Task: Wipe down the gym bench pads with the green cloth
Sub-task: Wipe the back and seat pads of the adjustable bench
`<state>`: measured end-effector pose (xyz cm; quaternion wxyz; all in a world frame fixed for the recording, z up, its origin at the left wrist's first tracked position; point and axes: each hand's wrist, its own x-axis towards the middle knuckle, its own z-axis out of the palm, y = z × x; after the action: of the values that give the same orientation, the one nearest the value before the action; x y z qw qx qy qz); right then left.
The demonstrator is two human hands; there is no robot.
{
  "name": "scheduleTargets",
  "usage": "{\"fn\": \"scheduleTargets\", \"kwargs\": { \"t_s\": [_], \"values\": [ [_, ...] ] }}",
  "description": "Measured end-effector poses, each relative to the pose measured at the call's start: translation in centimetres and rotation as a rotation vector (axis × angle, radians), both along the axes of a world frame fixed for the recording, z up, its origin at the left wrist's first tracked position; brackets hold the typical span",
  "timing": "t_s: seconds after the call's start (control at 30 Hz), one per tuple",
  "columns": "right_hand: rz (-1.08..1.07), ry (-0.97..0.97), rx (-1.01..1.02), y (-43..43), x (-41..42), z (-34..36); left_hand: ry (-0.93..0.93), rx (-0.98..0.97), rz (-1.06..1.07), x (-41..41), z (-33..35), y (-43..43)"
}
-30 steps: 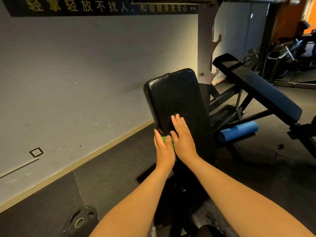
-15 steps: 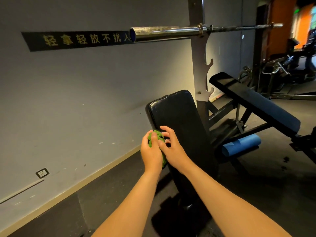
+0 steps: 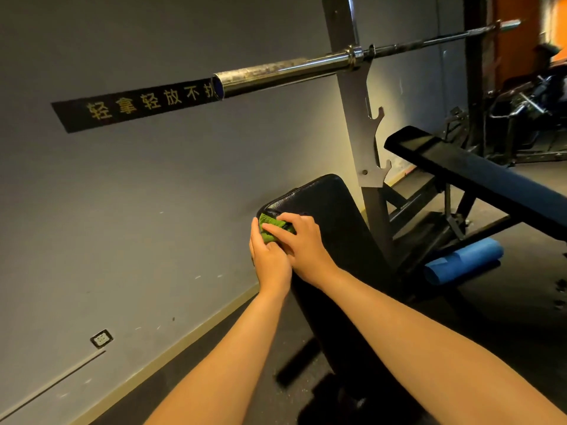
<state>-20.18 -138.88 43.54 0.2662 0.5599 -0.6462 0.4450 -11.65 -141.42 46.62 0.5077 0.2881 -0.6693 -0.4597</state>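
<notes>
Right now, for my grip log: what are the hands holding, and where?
The green cloth, at the top corner of the bench pad: the left hand cups its left side, the right hand curls over its top.

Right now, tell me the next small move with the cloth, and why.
Probably sweep the green cloth rightward along the top edge of the bench pad. It sits bunched at the pad's upper left corner, held by the left grip and right grip, and the rest of the black surface to the right and below lies uncovered.
</notes>
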Motion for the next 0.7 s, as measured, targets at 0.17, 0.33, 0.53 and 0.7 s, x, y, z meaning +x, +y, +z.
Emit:
{"fn": "scheduleTargets", "kwargs": {
  "t_s": [0.17, 0.33, 0.53, 0.7],
  "values": [
    [-0.171, -0.145, -0.110, 0.8, -5.9, 0.6, -0.219, -0.204, 0.156, -3.0, -0.7, 1.3],
    [-0.257, -0.685, -0.131, 3.5, -10.6, -1.0, -0.350, -0.290, 0.300, -4.6, -1.9, 1.0],
    [-0.114, -0.780, -0.260, 2.8, -10.9, 0.8, -0.587, -0.539, 0.426, -5.1, -2.7, 0.6],
    [0.026, -0.530, -0.128, 0.1, -13.2, 6.1, -0.833, -0.951, 0.482, -6.6, 0.2, -0.4]
  ]
}}
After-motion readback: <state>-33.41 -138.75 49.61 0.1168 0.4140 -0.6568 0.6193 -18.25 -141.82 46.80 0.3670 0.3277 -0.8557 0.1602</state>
